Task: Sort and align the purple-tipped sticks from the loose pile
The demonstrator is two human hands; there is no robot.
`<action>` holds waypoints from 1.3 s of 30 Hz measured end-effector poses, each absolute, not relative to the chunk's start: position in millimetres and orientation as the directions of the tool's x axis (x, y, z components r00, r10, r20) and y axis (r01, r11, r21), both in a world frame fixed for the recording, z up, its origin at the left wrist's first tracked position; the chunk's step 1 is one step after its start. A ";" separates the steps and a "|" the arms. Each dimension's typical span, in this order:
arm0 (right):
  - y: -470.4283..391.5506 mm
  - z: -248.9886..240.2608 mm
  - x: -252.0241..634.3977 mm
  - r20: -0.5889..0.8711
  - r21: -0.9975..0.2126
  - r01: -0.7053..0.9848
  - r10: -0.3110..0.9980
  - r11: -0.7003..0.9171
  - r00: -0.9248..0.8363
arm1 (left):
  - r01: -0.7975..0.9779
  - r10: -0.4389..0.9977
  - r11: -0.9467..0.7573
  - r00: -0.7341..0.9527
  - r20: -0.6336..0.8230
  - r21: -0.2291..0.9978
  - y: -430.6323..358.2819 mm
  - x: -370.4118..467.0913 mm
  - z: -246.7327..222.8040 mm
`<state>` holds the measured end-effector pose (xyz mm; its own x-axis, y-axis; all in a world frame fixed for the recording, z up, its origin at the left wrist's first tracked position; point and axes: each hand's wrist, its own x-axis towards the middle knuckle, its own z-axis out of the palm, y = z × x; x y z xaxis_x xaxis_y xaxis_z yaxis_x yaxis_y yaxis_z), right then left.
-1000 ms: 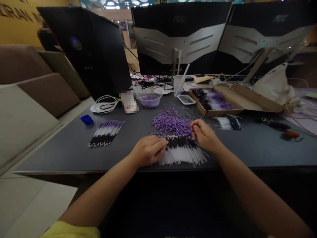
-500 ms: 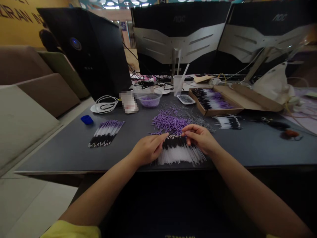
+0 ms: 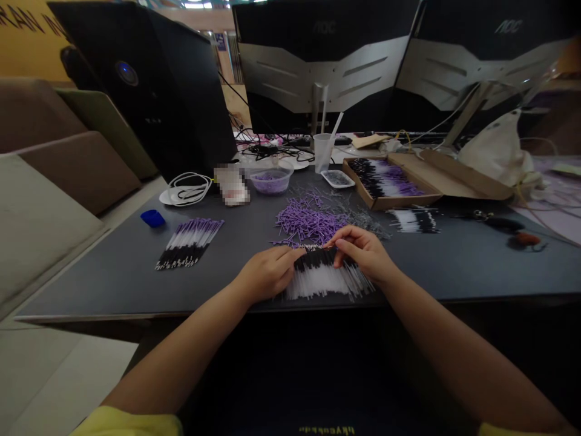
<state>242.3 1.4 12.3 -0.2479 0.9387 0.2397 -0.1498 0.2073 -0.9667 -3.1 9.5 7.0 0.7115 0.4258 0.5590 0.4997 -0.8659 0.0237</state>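
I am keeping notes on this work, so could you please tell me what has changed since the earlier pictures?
The right hand has moved left, toward the left hand; whether it took hold of anything is too small to tell. The left hand stays beside the black-and-white sticks; the purple pile looks unchanged.

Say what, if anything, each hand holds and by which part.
Can't tell: the left hand is at the left end of the row of sticks, the right hand over its far edge; any grip unclear.
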 end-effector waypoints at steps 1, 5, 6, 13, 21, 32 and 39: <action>1.4 12.0 242.4 0.245 -0.967 -0.139 0.937 0.215 -0.248 | 0.500 0.428 -0.866 0.713 0.555 0.026 9.4 -3.0 7.0; 1.8 10.3 243.2 0.250 -0.964 -0.155 0.936 0.216 -0.248 | 0.508 0.441 -0.861 0.714 0.544 0.031 9.1 -3.2 6.7; 1.8 10.2 243.1 0.246 -0.964 -0.160 0.936 0.210 -0.251 | 0.510 0.445 -0.860 0.713 0.542 0.034 9.1 -3.2 6.4; -0.4 12.3 241.2 0.268 -0.961 -0.137 0.930 0.240 -0.251 | 0.509 0.451 -0.859 0.713 0.536 0.045 9.7 -2.5 5.4; 0.8 10.5 242.5 0.264 -0.961 -0.148 0.933 0.233 -0.245 | 0.511 0.459 -0.858 0.713 0.531 0.056 9.1 -2.9 6.5; -2.8 10.3 239.9 0.528 -0.762 0.279 0.810 0.584 -0.254 | 0.483 0.396 -0.875 0.730 0.557 -0.012 7.6 -2.8 6.9; -6.3 3.0 234.2 0.639 -0.414 0.624 0.700 0.663 -0.319 | 0.486 0.343 -0.867 0.743 0.574 -0.110 3.0 -1.2 11.8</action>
